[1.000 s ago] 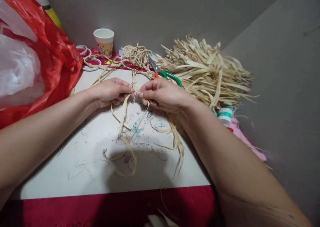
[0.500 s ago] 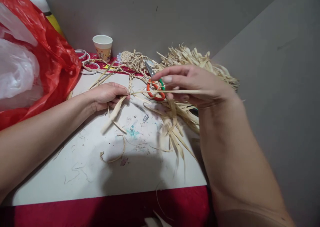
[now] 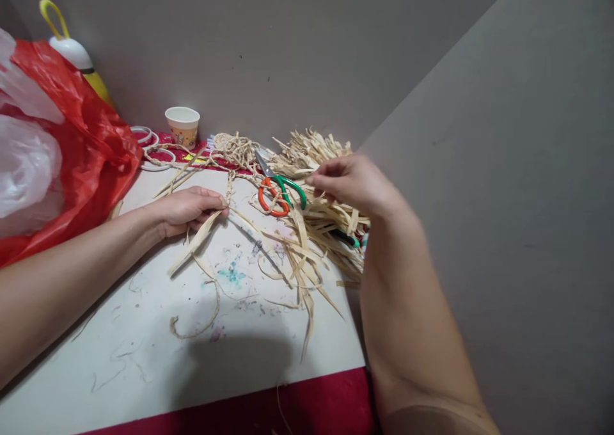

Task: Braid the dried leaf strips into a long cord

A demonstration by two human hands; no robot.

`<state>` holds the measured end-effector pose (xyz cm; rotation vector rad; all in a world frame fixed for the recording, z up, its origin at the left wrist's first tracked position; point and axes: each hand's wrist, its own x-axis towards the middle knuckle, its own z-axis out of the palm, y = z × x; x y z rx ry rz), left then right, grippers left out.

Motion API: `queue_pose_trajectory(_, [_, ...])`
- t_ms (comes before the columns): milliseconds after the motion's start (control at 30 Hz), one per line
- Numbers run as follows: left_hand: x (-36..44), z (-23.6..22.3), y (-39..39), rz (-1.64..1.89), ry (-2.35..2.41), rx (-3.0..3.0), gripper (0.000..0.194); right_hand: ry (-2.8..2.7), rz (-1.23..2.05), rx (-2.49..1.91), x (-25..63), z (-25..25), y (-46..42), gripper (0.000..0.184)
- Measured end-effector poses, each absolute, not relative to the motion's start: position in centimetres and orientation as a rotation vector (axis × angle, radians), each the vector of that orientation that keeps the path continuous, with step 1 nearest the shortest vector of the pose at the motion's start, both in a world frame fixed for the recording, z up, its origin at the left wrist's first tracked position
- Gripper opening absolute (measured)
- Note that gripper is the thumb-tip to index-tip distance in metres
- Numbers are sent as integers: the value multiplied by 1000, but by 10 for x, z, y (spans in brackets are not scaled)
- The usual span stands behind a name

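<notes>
My left hand pinches the end of a braided cord of dried husk or straw. A wide pale strip hangs toward me from those fingers, and a thinner one slants off to the right. Over the heap of loose dried strips is my right hand, its fingers drawn together. What they hold, if anything, is hidden. Just left of it lie scissors with one orange and one green handle, partly crossed by cord.
At the back stand a paper cup, white rings and a coiled braid. A bundle of dried strips leans near the wall. A red plastic bag fills the left, before a yellow-and-white bottle. Husk scraps lie on the white board.
My right hand has moved off the thin strip stretched from my left hand and back over the loose strips. The scissors show more fully. The camera view has shifted.
</notes>
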<state>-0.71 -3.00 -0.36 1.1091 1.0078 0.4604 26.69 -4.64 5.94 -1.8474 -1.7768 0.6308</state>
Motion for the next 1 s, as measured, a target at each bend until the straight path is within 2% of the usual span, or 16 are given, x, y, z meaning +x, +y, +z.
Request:
queue_pose_trajectory(100, [-8, -4, -29, 464, 993, 1102, 16, -2007, 371, -2092, 262, 33, -31, 19])
queue_pose_trajectory(200, [-8, -4, -29, 471, 984, 1087, 17, -2104, 285, -2115, 261, 17, -24, 16])
queue_pose_trajectory(467, [-9, -8, -28, 466, 957, 1090, 20, -1560, 612, -1694, 274, 48, -39, 13])
queue_pose_trajectory(600, [-9, -7, -29, 473, 956, 1097, 20, -1302, 878, -1449, 274, 61, -45, 18])
queue_pose_trajectory(733, [-10, -6, -29, 469, 962, 1101, 21, -1231, 1072, -1332, 270, 63, -46, 21])
queue_pose_trajectory(1000, [-9, -6, -30, 461, 954, 1091, 22, -1261, 1207, -1259, 256, 60, -48, 21])
